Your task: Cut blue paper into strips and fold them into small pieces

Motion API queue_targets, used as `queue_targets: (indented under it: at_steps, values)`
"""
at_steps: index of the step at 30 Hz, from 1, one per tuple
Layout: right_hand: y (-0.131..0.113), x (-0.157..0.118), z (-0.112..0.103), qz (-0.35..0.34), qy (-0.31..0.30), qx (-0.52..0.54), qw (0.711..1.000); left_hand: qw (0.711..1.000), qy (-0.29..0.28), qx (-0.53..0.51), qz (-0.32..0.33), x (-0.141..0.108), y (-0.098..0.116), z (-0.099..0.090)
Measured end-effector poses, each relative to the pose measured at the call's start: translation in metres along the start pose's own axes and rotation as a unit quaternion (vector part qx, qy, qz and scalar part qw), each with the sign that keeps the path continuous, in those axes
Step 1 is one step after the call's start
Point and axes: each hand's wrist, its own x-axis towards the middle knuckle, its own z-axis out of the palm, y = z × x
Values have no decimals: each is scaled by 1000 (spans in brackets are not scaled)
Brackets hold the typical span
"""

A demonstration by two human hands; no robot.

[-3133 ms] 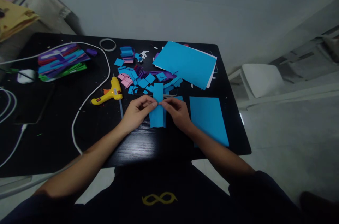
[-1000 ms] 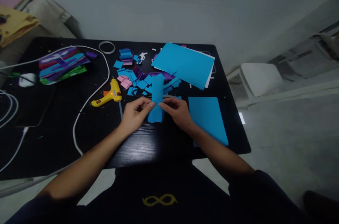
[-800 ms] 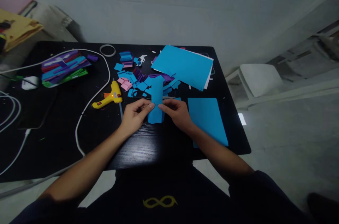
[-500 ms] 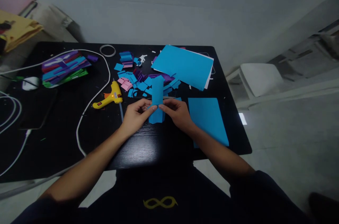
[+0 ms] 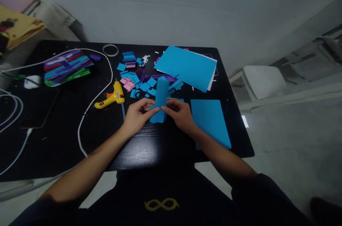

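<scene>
Between my two hands is a folded blue paper piece [image 5: 161,92], a tall strip above with a wider flared part below the fingers. My left hand [image 5: 139,113] pinches its left side, thumb in front and fingers curled behind. From the right, my right hand [image 5: 179,112] grips the same piece, its thumb tip close to the left thumb. The fingers behind the paper are partly hidden. Just beyond the hands lie loose blue paper scraps [image 5: 145,87] and pink ones [image 5: 128,84].
A yellow glue gun [image 5: 110,97] lies left of my hands, near a white cable [image 5: 81,122]. Blue sheets [image 5: 189,67] rest at the back right, and another blue sheet [image 5: 210,121] by my right forearm. Folded coloured paper [image 5: 68,67] and a phone [image 5: 40,108] are at left.
The top of the blue paper piece has tilted slightly to the right. Both hands keep their pinch on it. The whole view has shifted a little.
</scene>
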Motion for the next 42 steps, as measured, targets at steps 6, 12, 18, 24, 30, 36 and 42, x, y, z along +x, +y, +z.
queue_targets:
  at_steps: [6, 12, 18, 24, 30, 36, 42]
  values:
    - [0, -2, 0, -5, -11, -2, 1000, 999, -11, -27, -13, 0, 2, 0]
    - [4, -2, 2, -10, -18, 3, 1000, 1000, -4, -12, -20, -1, 2, 0]
    - [4, -1, 2, -20, -21, 8, 1000, 1000, 1, -22, -23, -1, 0, 0]
    - [0, -2, 3, -14, -21, 27, 999, 1000, -1, -23, -17, 0, 0, 0]
    - [-7, -4, 2, -24, -31, -6, 999, 1000, -9, -10, -16, -1, 1, 0]
    - [-5, -4, 1, -44, -25, -27, 998, 999, -31, -35, -26, -2, 1, 1]
    - [-1, -4, 2, -51, -28, -19, 998, 1000, -22, -20, -5, -3, 2, 1]
